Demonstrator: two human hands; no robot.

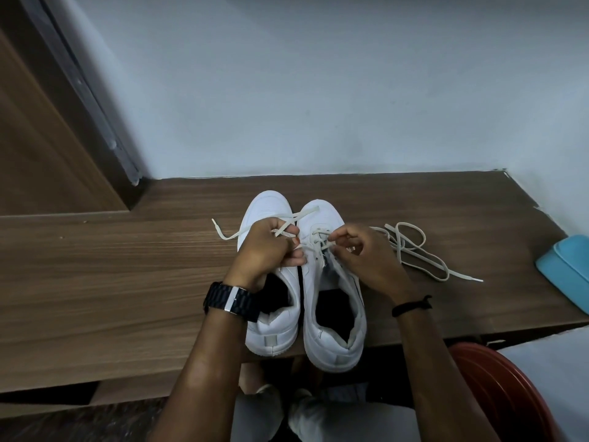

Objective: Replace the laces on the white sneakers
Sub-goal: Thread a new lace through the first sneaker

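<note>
1. Sneakers: two white low-tops stand side by side, touching, toes toward the wall, heels at the near edge of the wooden tabletop [95, 266]. The left sneaker [271, 333] sits slightly farther back than the right sneaker [334, 342], whose heel overhangs the edge a little.
2. Left hand [267, 250] is curled closed round a flat white lace [302, 215] above the left shoe; one end trails over the toe of the right shoe and the other [223, 232] lies out on the wood to the left.
3. Right hand [363, 253] pinches between thumb and fingertips the lace threaded in the lower eyelets of the right sneaker [318, 240]; the other fingers are loosely bent.
4. Loose lace [424, 260] lies in a tangle on the tabletop just right of the shoes, apart from both hands. Whether it is an old or a new one I cannot tell.
5. Handling, as I judge it: the laces are light, limp and flat, so they twist and slip easily; best taken at the stiff tip for feeding through an eyelet. The shoes look light with soft uppers, likely to slide unless steadied at the tongue or collar.
6. Elsewhere: a pale blue object [567, 269] at the table's right end and a red stool [497, 387] lower right.
</note>
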